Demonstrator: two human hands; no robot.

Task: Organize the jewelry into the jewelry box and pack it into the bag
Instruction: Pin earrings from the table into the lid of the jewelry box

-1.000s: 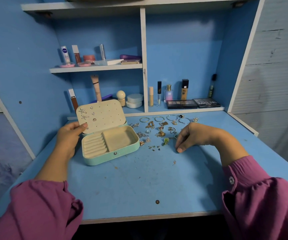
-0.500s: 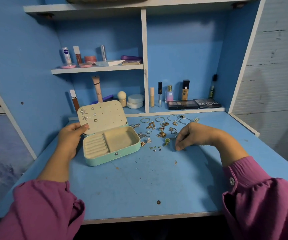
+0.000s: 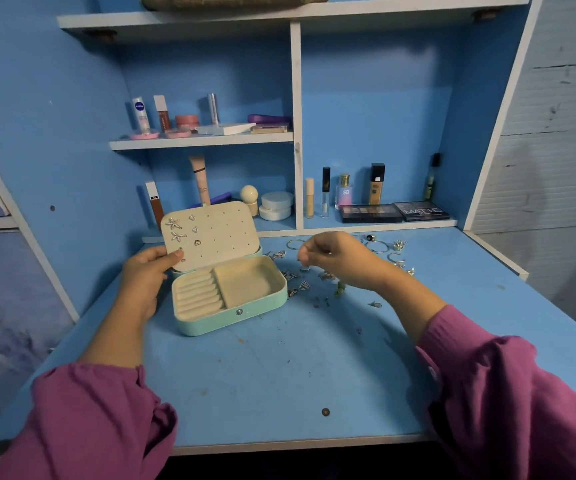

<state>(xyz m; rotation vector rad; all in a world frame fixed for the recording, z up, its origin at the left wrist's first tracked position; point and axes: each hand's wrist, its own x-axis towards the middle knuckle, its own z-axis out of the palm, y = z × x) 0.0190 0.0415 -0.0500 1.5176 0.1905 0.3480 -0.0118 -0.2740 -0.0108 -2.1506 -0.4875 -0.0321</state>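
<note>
Open jewelry box at frame centre, hands at either side.
The left hand grips the upright lid's left edge; the right hand, fingers curled, hovers over scattered jewelry; whether it holds anything cannot be told.

- Mint jewelry box open on blue desk, lid upright with several earrings pinned at its left side.
- Left hand gripping lid's lower left edge, thumb on the inner face.
- Right hand raised above loose jewelry, fingers curled, blurred; pinched item too small to tell.
- Rings and bangles scattered right of box.
- Cosmetics and eyeshadow palettes on shelves behind.
- Magenta sleeves at bottom corners.
</note>
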